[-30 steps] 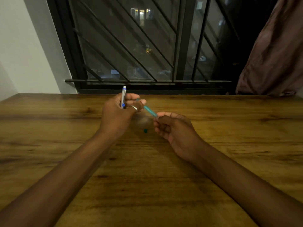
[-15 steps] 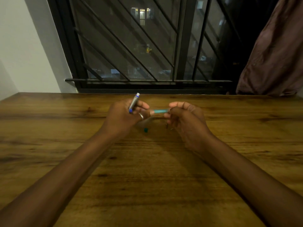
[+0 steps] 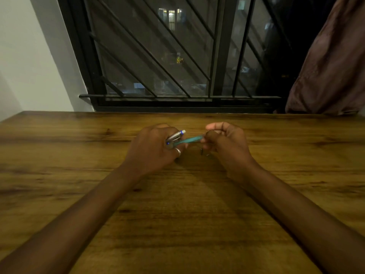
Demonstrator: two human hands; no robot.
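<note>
Right hand (image 3: pixel 225 144) pinches the likely light, stiff, slick teal pen (image 3: pixel 189 139) at its three-o'clock end; left hand (image 3: pixel 154 152) grips its nine-o'clock end plus a silver pen (image 3: pixel 174 136).

We face a wooden surface (image 3: pixel 59 194); at twelve o'clock a black-barred window (image 3: pixel 158 56) shows night lights, a white wall (image 3: pixel 29 56) at ten, a brown curtain (image 3: pixel 331 66) at two.
</note>
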